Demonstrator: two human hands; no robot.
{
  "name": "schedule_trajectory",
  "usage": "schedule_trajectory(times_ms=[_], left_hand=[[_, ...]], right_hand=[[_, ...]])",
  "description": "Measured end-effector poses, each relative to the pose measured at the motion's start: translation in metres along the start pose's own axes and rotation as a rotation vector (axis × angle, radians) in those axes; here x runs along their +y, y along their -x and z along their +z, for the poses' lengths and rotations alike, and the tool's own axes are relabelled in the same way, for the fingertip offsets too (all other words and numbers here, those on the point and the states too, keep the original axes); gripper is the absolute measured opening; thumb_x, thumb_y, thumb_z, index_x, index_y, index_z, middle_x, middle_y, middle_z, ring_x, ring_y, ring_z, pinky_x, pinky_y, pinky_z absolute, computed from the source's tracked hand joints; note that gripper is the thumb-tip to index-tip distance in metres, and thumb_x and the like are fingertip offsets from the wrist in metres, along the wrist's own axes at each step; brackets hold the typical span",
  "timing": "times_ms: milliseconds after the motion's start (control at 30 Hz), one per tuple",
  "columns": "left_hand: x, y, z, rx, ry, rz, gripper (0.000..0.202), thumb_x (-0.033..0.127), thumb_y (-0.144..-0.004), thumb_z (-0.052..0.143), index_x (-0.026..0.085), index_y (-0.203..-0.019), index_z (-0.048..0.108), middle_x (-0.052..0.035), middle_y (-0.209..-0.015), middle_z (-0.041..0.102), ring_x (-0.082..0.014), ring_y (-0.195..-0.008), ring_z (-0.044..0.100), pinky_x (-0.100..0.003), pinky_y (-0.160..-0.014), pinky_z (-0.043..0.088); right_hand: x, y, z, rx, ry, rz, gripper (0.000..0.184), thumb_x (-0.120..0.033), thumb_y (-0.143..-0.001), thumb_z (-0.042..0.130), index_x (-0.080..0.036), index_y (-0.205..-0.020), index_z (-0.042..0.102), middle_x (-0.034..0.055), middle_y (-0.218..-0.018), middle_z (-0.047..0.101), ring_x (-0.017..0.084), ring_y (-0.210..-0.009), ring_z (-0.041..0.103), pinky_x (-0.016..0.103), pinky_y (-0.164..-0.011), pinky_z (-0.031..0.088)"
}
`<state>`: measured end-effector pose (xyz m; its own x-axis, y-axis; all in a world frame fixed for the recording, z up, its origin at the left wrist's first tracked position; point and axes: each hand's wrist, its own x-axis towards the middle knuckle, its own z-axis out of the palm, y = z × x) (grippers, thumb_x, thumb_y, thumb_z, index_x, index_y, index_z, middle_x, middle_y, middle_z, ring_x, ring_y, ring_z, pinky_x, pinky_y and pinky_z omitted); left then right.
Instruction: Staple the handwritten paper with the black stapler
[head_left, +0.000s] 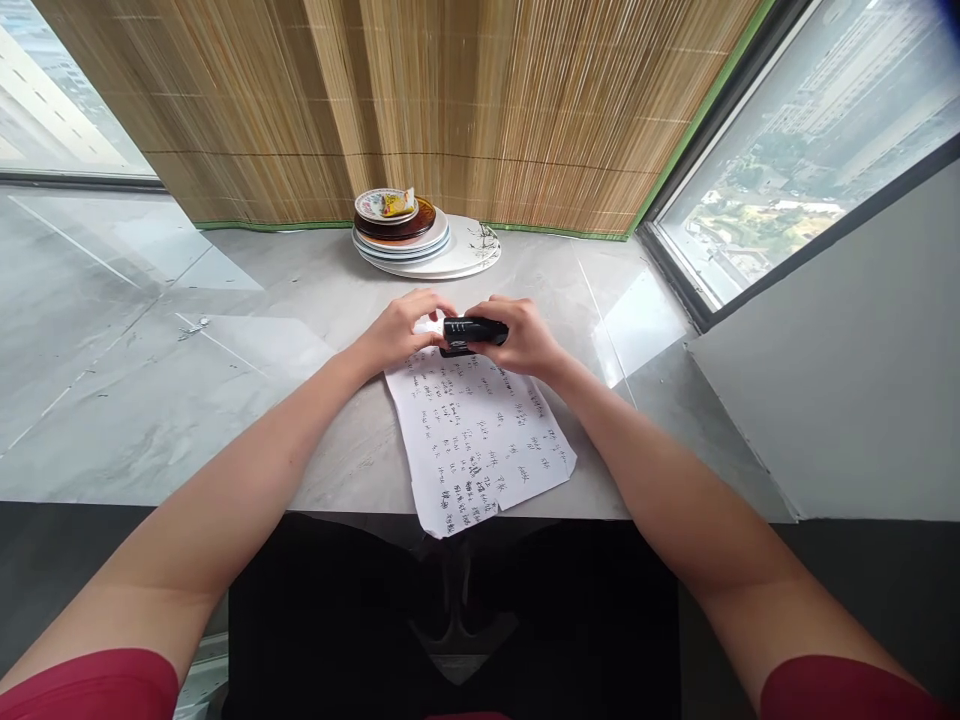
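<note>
A black stapler (476,331) lies across the top edge of handwritten paper sheets (480,430). My right hand (517,335) is closed around the stapler's right end, thumb below and fingers above. At the stapler's left end, my left hand (405,330) curls its thumb and fingers about the white top corner of the paper. Its fingertips come close to the stapler's nose; whether they touch it is hard to see. Handwriting fills the paper's upper face, and its lower corner hangs over the counter's front edge. The stapler's jaw is partly hidden.
Stacked plates (405,240) stand at the back, with a small yellow packet (397,204) on top. Behind them hangs a bamboo blind (450,110). Small metallic bits (193,328) lie on the marble counter (315,285) at left. A white wall (847,390) borders the right side.
</note>
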<state>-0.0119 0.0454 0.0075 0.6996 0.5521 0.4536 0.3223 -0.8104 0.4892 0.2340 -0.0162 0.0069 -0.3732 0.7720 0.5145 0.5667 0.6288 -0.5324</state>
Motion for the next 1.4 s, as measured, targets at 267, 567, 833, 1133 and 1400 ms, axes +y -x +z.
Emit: schedule_trajectory(times_ms=[267, 567, 833, 1133, 1400], left_hand=[[-0.002, 0.006, 0.004, -0.238, -0.353, -0.213, 0.039, 0.044, -0.103, 0.062, 0.026, -0.136, 0.07, -0.0112, -0.14, 0.063, -0.035, -0.134, 0.055, -0.057, -0.118, 0.036], [-0.003, 0.009, 0.009, -0.309, -0.243, -0.079, 0.048, 0.043, -0.107, 0.05, 0.035, -0.154, 0.058, -0.0085, -0.168, 0.046, -0.0333, -0.152, 0.044, -0.058, -0.128, 0.027], [0.015, 0.008, 0.015, -0.434, -0.215, -0.069, 0.061, 0.061, -0.102, 0.055, 0.047, -0.161, 0.047, 0.0032, -0.178, 0.029, -0.0338, -0.163, 0.027, -0.057, -0.133, 0.011], [0.027, 0.006, 0.023, -0.495, -0.2, -0.091, 0.066, 0.067, -0.102, 0.051, 0.048, -0.164, 0.042, -0.0005, -0.18, 0.022, -0.0413, -0.166, 0.013, -0.067, -0.131, 0.004], [0.027, 0.007, 0.028, -0.476, -0.179, -0.116, 0.065, 0.068, -0.102, 0.05, 0.045, -0.163, 0.045, 0.0006, -0.181, 0.02, -0.0428, -0.167, 0.007, -0.069, -0.13, 0.002]], right_hand=[[0.045, 0.001, -0.039, 0.374, 0.178, 0.362, 0.025, -0.03, -0.077, 0.079, -0.023, -0.101, 0.077, 0.004, -0.094, 0.079, 0.025, -0.087, 0.072, 0.041, -0.088, 0.055], [0.049, 0.004, -0.045, 0.038, 0.192, 0.301, 0.028, -0.031, -0.074, 0.079, -0.023, -0.101, 0.078, 0.0047, -0.093, 0.08, 0.028, -0.088, 0.073, 0.044, -0.087, 0.054], [0.033, 0.003, -0.041, -0.076, 0.149, 0.207, 0.025, -0.034, -0.081, 0.077, -0.024, -0.104, 0.076, 0.0035, -0.092, 0.079, 0.026, -0.085, 0.071, 0.044, -0.088, 0.054], [0.014, -0.002, -0.024, -0.099, 0.011, 0.146, 0.039, -0.043, -0.099, 0.063, -0.027, -0.132, 0.075, 0.0058, -0.112, 0.078, 0.024, -0.101, 0.071, 0.041, -0.095, 0.054], [0.008, -0.003, -0.015, -0.072, 0.122, 0.154, 0.028, -0.031, -0.096, 0.063, -0.03, -0.116, 0.081, 0.0061, -0.102, 0.073, 0.025, -0.091, 0.066, 0.043, -0.087, 0.053]])
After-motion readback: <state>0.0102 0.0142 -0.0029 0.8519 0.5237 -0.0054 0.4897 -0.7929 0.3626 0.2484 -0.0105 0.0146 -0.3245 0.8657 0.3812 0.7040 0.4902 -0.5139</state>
